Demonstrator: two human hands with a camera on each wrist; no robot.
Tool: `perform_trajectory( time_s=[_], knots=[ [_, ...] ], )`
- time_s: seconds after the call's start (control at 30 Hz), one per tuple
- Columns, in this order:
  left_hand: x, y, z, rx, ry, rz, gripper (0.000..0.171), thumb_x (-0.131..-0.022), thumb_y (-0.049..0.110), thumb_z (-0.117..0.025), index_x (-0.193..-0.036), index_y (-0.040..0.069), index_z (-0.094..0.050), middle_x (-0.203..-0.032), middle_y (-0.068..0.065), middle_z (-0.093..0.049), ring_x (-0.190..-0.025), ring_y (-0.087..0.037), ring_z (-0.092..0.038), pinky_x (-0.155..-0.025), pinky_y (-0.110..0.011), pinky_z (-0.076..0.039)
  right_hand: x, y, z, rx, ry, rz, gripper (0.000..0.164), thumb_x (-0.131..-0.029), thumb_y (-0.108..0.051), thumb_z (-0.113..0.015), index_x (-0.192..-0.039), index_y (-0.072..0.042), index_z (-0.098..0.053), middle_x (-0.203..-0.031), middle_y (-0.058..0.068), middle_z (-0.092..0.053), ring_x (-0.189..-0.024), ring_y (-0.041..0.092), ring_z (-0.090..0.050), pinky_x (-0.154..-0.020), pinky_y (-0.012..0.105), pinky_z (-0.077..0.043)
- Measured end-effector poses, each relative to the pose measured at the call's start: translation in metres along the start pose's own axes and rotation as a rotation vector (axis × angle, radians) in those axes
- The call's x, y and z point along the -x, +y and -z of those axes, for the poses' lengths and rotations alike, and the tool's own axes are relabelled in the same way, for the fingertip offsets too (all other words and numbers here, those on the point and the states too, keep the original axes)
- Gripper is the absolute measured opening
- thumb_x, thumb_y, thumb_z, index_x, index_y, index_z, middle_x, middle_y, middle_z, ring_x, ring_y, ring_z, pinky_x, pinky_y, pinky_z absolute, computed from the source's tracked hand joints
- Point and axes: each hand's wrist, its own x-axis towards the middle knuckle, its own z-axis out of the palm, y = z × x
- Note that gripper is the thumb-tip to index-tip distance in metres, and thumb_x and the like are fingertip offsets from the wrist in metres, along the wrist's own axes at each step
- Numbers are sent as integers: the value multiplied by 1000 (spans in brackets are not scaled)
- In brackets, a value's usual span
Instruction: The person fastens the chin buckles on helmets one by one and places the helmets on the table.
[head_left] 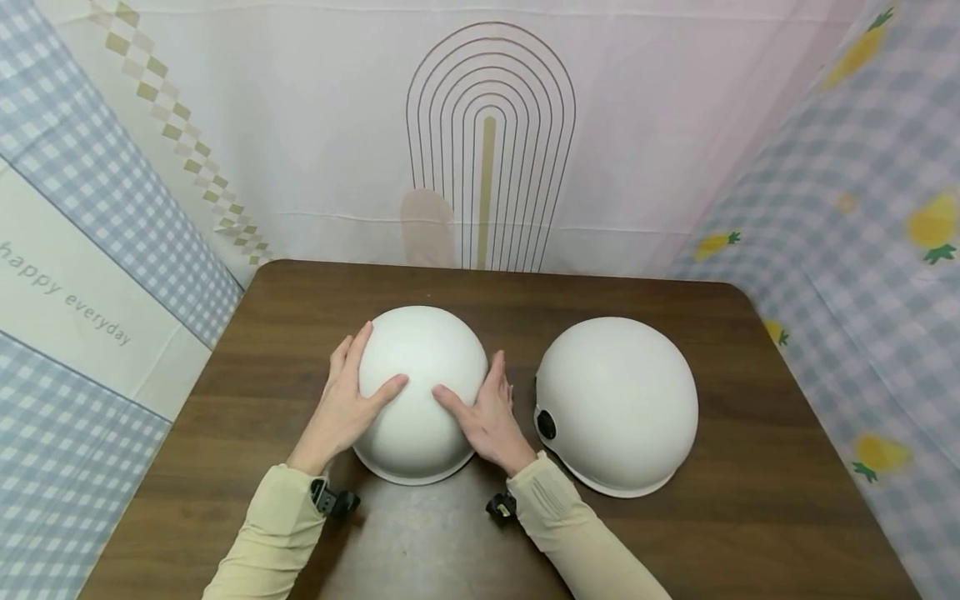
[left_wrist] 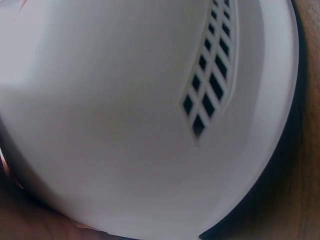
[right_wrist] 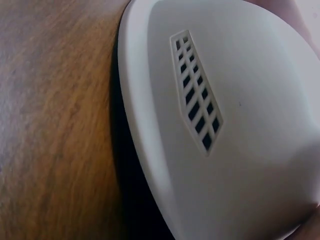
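In the head view, a smooth white helmet (head_left: 420,433) sits dome up on the brown table, left of centre. My left hand (head_left: 341,412) grips its left side, with the thumb lying over the top. From the right, my right hand (head_left: 491,421) holds the opposite side, its thumb also on the dome. The left wrist view shows the helmet's shell (left_wrist: 125,125) close up, with a diamond-patterned vent (left_wrist: 212,82) above the rim. A similar vent (right_wrist: 197,95) appears in the right wrist view. The helmet's inside is hidden.
A second white helmet (head_left: 618,408) stands on the table to the right, with a black round part (head_left: 546,425) on its lower left. Patterned cloth (head_left: 337,133) hangs behind the wooden table (head_left: 720,517), and checked cloth (head_left: 862,275) borders both sides.
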Motion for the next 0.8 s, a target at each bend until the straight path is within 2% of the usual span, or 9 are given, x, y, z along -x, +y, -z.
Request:
perform_trajectory(
  time_s=[0.2, 0.47, 0.8],
  knots=[
    [0, 1, 1, 7, -1, 11, 89, -85, 62, -63, -154, 45, -9, -159, -14, -7, -132, -52, -31, -90, -72, -35, 0, -2, 0, -38, -11, -43, 120, -79, -72, -60, -155, -7, 5, -158, 22, -11, -143, 42, -15, -109, 63, -15],
    [0, 1, 1, 18, -12, 31, 89, -85, 63, -62, -154, 45, -9, -160, -13, -6, -133, -53, -29, -90, -72, -35, -2, 2, 2, -82, -30, -40, 112, -80, -68, -62, -156, -12, -3, -155, 19, -19, -139, 36, -24, -107, 57, -28],
    [1, 1, 0, 32, -5, 30, 88, -85, 62, -63, -154, 45, -10, -159, -12, -8, -133, -51, -30, -92, -72, -34, -1, 2, 1, -69, -30, -43, 111, -80, -69, -61, -157, -14, -3, -154, 17, -18, -140, 34, -20, -108, 59, -23]
  ],
)
